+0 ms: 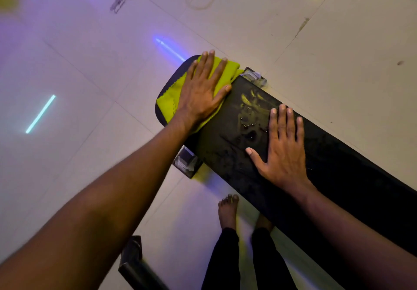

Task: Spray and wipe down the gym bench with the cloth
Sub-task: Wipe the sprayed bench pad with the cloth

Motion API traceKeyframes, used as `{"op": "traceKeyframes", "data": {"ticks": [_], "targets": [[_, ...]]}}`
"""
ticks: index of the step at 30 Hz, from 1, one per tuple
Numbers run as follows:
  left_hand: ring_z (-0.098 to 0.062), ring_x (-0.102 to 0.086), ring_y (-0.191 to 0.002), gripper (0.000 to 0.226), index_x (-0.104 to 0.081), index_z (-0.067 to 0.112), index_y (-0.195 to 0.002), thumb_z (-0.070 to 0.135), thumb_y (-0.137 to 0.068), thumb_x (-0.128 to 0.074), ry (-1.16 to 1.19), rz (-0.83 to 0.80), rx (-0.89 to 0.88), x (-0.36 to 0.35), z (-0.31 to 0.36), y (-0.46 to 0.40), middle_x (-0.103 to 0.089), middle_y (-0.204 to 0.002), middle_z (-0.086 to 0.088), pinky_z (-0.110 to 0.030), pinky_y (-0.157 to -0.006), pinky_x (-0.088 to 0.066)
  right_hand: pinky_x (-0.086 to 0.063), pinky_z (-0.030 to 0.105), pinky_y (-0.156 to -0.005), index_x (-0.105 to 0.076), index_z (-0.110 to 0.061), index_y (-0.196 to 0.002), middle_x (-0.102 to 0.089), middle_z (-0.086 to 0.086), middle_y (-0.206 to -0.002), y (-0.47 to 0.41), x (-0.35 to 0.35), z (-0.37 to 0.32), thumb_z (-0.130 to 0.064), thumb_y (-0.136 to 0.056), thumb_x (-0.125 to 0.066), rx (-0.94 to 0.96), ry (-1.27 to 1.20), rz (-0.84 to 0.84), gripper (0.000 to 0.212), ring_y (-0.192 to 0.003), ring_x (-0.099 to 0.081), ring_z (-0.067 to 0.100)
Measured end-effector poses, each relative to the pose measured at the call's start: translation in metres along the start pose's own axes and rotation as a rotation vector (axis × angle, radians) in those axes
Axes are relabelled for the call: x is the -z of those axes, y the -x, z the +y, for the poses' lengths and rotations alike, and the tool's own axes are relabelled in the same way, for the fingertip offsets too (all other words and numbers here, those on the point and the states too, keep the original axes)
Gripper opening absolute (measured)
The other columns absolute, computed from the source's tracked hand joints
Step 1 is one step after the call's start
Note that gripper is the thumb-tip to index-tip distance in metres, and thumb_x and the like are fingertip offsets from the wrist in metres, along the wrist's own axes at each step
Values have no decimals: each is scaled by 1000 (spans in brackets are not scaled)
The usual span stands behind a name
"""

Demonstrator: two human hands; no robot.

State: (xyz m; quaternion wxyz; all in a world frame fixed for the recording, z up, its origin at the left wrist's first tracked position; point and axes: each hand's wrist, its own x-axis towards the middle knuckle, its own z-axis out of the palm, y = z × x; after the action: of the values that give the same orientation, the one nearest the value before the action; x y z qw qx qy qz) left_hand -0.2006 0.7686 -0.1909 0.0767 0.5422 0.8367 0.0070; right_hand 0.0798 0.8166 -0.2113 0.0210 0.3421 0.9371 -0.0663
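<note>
A black padded gym bench (338,165) runs from the lower right up to the middle of the view. A yellow-green cloth (168,103) lies on its far seat pad. My left hand (203,93) is pressed flat on the cloth, fingers spread. Flat on the long back pad rests my right hand (284,152), fingers apart and holding nothing. Wet droplets and smears (250,118) glisten on the pad between the two hands. No spray bottle is in view.
Metal bench frame brackets (187,161) (255,76) stick out at the gap between the pads. A dark frame bar (135,265) lies on the floor at the bottom. My bare feet (228,210) stand on the pale tiled floor (90,64) beside the bench.
</note>
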Motion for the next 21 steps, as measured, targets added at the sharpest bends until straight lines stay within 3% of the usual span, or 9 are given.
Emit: {"op": "traceKeyframes", "data": {"ticks": [5,9,13,17,21], "targets": [[-31,3,-160,78,-7,20,-165,64,-103,-23,5,9,102,-15,37,68,0,-172,-17,-48,-129,-7,-12,61,-131,-1,-1,-167,4,22,-176,11,3,1,-75,-96,-33,-37,-8,-9,107,-165,3,37],[-32,-3,-160,73,-13,19,-164,60,-104,-21,13,22,-98,-18,83,57,-6,-171,-19,-48,-129,-11,-12,62,-131,0,0,-166,4,23,-176,11,2,-1,-74,-96,-32,-37,20,-7,106,-164,3,39],[-27,-9,-160,65,-18,22,-164,53,-107,-23,-31,37,-202,-10,67,20,-12,-172,-13,-46,-128,-13,-11,61,-131,0,-2,-167,2,22,-176,13,0,1,-75,-97,-28,-32,21,5,105,-165,2,38],[-29,-4,-160,63,-13,21,-164,48,-108,-22,-29,50,-95,-15,47,71,-7,-172,-14,-48,-128,-14,-12,62,-131,-1,-2,-167,3,22,-176,21,0,3,-74,-97,-28,-25,20,-3,105,-165,2,37],[-35,-1,-159,67,-12,17,-164,50,-107,-19,-37,-7,-21,-26,71,127,-5,-171,-20,-51,-129,-11,-11,64,-130,-2,-1,-167,3,23,-176,26,1,0,-74,-95,-33,-24,29,-5,107,-164,2,40]]}}
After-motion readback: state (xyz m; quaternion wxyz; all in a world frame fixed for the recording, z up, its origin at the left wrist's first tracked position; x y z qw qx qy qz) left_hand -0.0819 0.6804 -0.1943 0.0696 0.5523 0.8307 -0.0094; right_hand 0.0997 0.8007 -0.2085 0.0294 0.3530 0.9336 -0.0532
